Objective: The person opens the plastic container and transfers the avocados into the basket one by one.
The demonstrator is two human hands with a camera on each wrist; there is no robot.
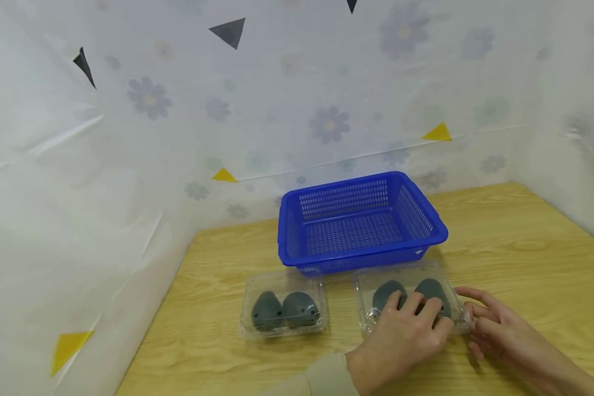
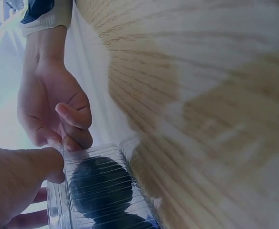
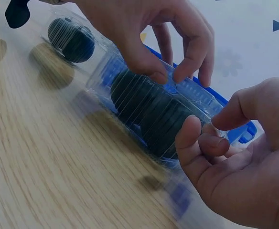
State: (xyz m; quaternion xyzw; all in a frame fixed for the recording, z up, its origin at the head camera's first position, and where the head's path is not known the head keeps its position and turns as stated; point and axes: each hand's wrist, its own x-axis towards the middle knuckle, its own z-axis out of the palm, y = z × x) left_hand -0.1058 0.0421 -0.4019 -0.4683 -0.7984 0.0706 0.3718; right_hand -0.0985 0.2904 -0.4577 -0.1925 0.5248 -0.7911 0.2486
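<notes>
A clear plastic clamshell box [image 1: 401, 271] stands on the table in front of me, its lid down over two dark grey-green rounded pieces [image 1: 432, 289]. My left hand [image 1: 408, 333] reaches over its top, with thumb and forefinger pinching the front edge of the lid in the right wrist view. At the box's right end, my right hand [image 1: 507, 330] pinches the corner between thumb and fingers. To the left stands a second clear box [image 1: 283, 281] holding two similar pieces [image 1: 266, 311] with small dark holes.
Behind both boxes sits a blue plastic basket [image 1: 361, 258] with slotted walls and nothing inside. The wood-grain table [image 1: 198, 324] meets a white flower-print sheet [image 1: 277, 110] at the back and sides.
</notes>
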